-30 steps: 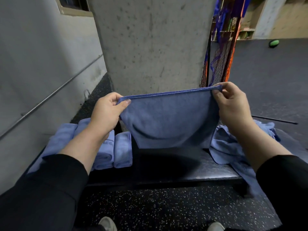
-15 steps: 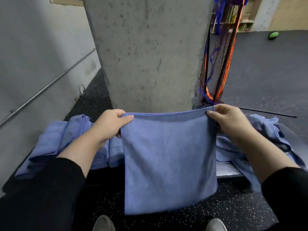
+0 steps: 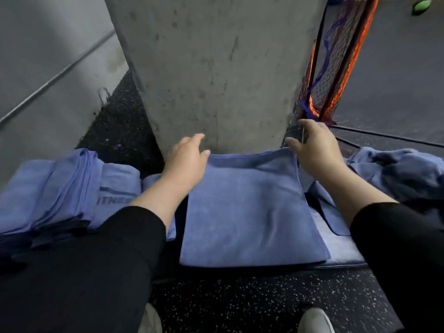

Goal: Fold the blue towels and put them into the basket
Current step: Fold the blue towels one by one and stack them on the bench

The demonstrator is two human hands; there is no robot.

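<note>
towel: flat on bench, centre, near edge overhanging | left hand: at far-left corner, fingers loose, gripping nothing | right hand: at far-right corner, fingers relaxed, apart

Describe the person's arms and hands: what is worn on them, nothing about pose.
Both arms wear black long sleeves pushed up, leaving the forearms bare. The left hand and right hand are bare: no gloves, and no rings, watch or markings visible. The sleeves look plain, without logos.

Black long sleeves, pale shoes
</note>
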